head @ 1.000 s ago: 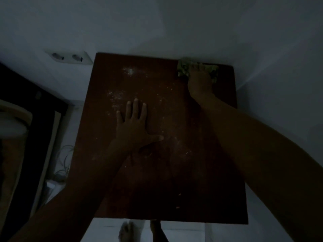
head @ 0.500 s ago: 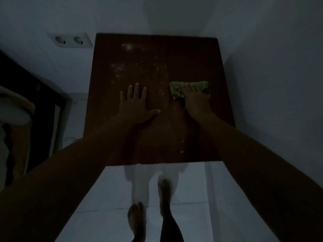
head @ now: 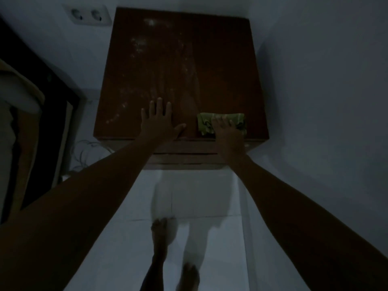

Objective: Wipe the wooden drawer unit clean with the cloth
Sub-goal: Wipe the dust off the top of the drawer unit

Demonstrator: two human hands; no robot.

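Note:
The dark wooden drawer unit (head: 220,66) stands against the wall, seen from above in dim light. Pale dust specks (head: 137,46) lie over the left and far parts of its top. My left hand (head: 159,120) rests flat on the top near the front edge, fingers spread, holding nothing. My right hand (head: 230,133) presses down on a green cloth (head: 204,122) at the front right of the top, close to the front edge. The drawer fronts (head: 184,156) show just below my hands.
A double wall socket (head: 88,15) sits left of the unit. Cables (head: 84,152) lie on the floor at its left side. A dark frame and bedding (head: 23,114) fill the left edge. White wall closes the right side. My bare feet (head: 161,234) stand on pale floor tiles.
My right hand has dragged the cloth from the far right corner toward the front edge. My left hand slid toward the front edge too. The view pulled back, showing floor and feet.

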